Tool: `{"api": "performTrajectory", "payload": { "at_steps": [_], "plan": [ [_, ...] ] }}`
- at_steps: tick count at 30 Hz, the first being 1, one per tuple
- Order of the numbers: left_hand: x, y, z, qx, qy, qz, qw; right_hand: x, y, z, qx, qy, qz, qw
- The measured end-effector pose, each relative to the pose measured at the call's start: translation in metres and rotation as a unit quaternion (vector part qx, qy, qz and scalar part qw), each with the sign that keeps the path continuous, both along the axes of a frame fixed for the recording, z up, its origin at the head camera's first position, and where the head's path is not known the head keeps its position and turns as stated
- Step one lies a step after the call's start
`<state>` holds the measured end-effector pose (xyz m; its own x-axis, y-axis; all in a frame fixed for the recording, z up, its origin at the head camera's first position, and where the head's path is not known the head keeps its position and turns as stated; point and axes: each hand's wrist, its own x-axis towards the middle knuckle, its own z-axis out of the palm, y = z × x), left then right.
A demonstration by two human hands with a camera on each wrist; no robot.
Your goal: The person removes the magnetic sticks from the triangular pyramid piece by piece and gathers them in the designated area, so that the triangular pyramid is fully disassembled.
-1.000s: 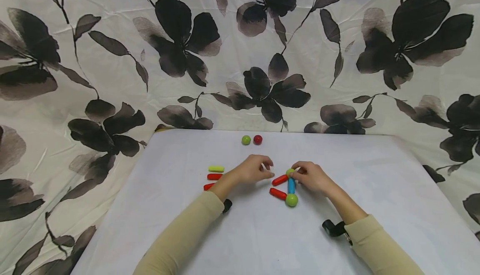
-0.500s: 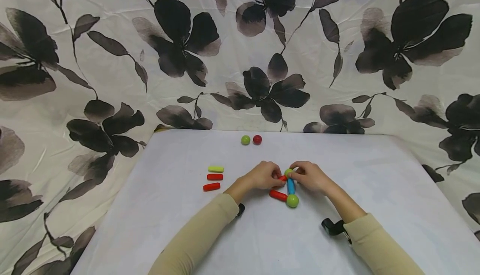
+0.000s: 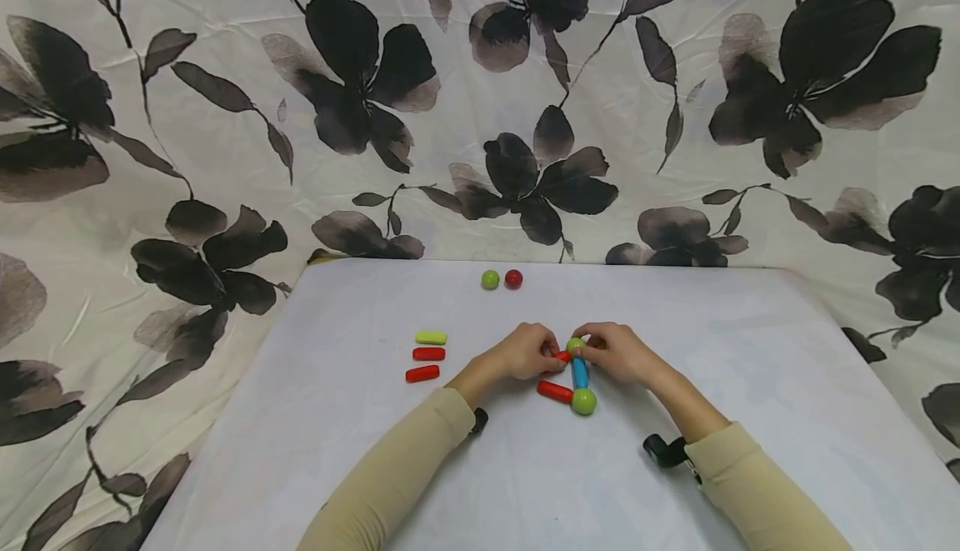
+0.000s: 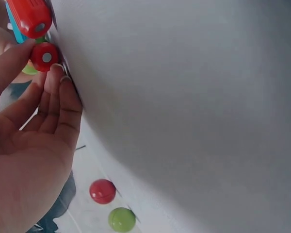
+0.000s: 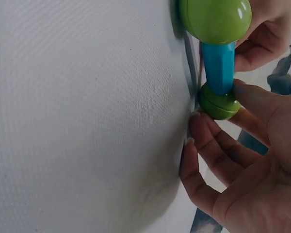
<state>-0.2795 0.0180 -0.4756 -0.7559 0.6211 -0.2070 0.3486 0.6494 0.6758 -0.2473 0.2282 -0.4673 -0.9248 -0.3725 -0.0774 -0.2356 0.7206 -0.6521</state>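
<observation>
My left hand (image 3: 526,351) pinches the upper red stick (image 4: 44,57) between thumb and fingers; its free end with a grey dot faces the left wrist view. My right hand (image 3: 618,353) grips the far green ball (image 5: 218,103), to which the red stick and a blue stick (image 5: 219,68) run. At the blue stick's near end is another green ball (image 3: 584,402), with a lower red stick (image 3: 555,392) reaching left from it. Both hands are close together, one on either side of the far ball.
Left of the hands lie a yellow-green stick (image 3: 431,338) and two red sticks (image 3: 428,353) (image 3: 422,373). A green ball (image 3: 490,279) and a red ball (image 3: 513,279) sit near the back edge of the white table (image 3: 675,309). Floral cloth hangs behind.
My left hand has moved right and slightly nearer, and has taken hold of the upper red stick. The right hand stays on the far green ball, which has shifted slightly left.
</observation>
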Motion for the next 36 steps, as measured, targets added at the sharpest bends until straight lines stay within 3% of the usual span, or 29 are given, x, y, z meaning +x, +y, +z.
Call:
{"api": "performTrajectory", "payload": {
  "at_steps": [9, 17, 23, 28, 36],
  "plan": [
    [0.000, -0.006, 0.001, 0.011, -0.018, -0.010, 0.9997, -0.001, -0.002, -0.001, 0.007, 0.002, 0.012, 0.9999],
    [0.003, -0.016, 0.004, 0.008, -0.031, -0.003, 0.9995, -0.001, 0.001, -0.001, 0.021, 0.014, -0.002, 0.9997],
    [0.009, -0.029, 0.008, 0.019, -0.017, 0.011, 0.9996, -0.001, 0.003, -0.001, 0.022, 0.014, -0.001, 0.9996],
    [0.019, -0.049, 0.018, 0.025, 0.004, 0.019, 0.9995, -0.002, 0.001, -0.002, 0.020, 0.010, 0.001, 0.9998],
    [0.036, -0.102, 0.034, 0.041, 0.027, 0.015, 0.9987, -0.001, 0.000, -0.002, 0.018, 0.014, 0.006, 0.9997]
  ]
}}
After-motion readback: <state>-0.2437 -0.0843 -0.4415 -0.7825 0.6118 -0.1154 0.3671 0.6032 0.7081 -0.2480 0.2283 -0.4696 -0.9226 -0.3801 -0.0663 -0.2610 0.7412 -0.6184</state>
